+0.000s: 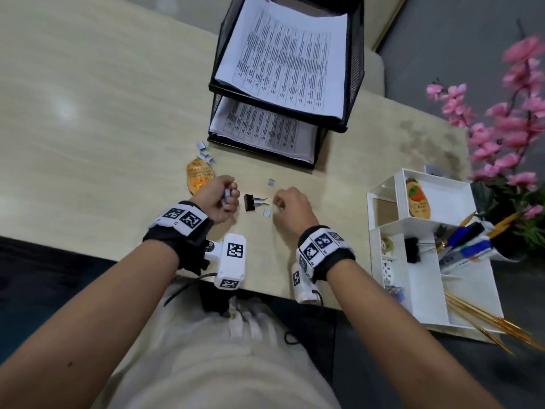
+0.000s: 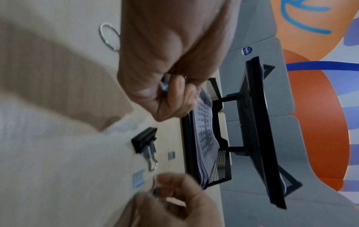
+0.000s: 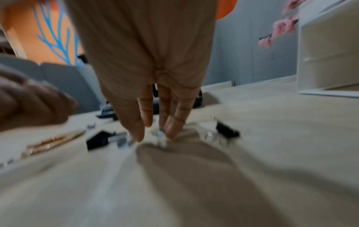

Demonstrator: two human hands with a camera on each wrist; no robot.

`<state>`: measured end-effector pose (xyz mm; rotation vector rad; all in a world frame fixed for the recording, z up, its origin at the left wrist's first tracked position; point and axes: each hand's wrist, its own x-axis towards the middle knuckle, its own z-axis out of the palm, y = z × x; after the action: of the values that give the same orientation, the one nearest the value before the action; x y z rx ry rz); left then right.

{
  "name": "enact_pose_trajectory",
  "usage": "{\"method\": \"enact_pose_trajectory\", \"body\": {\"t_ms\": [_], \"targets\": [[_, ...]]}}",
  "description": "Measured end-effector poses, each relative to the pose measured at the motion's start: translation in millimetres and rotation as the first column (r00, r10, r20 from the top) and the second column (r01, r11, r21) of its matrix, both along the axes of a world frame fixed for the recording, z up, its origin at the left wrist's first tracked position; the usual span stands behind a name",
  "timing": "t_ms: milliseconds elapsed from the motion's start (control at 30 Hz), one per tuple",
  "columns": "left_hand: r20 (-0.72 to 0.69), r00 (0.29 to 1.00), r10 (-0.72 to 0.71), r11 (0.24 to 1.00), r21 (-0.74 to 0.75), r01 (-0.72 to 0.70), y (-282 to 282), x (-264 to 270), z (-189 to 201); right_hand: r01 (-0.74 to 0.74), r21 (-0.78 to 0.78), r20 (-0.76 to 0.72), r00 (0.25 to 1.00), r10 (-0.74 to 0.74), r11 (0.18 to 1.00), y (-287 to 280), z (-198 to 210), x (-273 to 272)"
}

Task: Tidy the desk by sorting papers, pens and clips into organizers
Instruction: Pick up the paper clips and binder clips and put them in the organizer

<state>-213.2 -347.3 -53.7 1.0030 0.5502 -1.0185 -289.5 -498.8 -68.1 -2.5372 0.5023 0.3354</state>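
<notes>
Left hand (image 1: pixel 219 199) curled, fingers (image 2: pixel 174 90) closed around a small bundle of silvery staple strips (image 1: pixel 226 198), held just above the desk (image 1: pixel 97 137). Right hand (image 1: pixel 290 206) lowered to the desk, fingers (image 3: pixel 139 122) drawn together, tips pinching at a small silvery piece (image 3: pixel 160 135); blurred, so the grip itself cannot be told. Between the hands, a black binder clip (image 1: pixel 250 202) lies on the desk. Loose staple strips (image 1: pixel 267 213) just beside it, more (image 1: pixel 203 152) near the amber oval tag (image 1: pixel 200 175). Right: white desk organizer (image 1: pixel 383 202) with pens (image 1: pixel 466 240). Beyond: black mesh paper tray (image 1: pixel 216 93), two tiers, printed papers (image 1: pixel 286 60) in each.
</notes>
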Motion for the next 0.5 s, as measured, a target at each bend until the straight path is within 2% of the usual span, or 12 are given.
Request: {"method": "enact_pose_trajectory", "body": {"t_ms": [100,233,367,500], "targets": [[0.034,0.999,0.037,0.999,0.032,-0.038,15.6,12.6,4.8,0.049,-0.026,0.034,0.998,-0.048,0.998,5.8,-1.2,11.1],[0.063,0.996,0.065,0.995,0.068,-0.070,34.8,23.5,7.1,0.103,-0.054,0.169,0.981,-0.093,0.993,7.7,9.4,41.5],[0.050,0.996,0.076,0.994,0.078,-0.080,51.2,24.9,6.4,0.014,-0.127,0.085,0.996,-0.003,0.992,8.6,5.7,58.6],[0.020,0.996,0.086,0.992,0.091,-0.087,58.0,23.3,-1.1,0.119,-0.085,0.063,0.992,-0.114,0.989,9.0,-2.2,52.6]]}}
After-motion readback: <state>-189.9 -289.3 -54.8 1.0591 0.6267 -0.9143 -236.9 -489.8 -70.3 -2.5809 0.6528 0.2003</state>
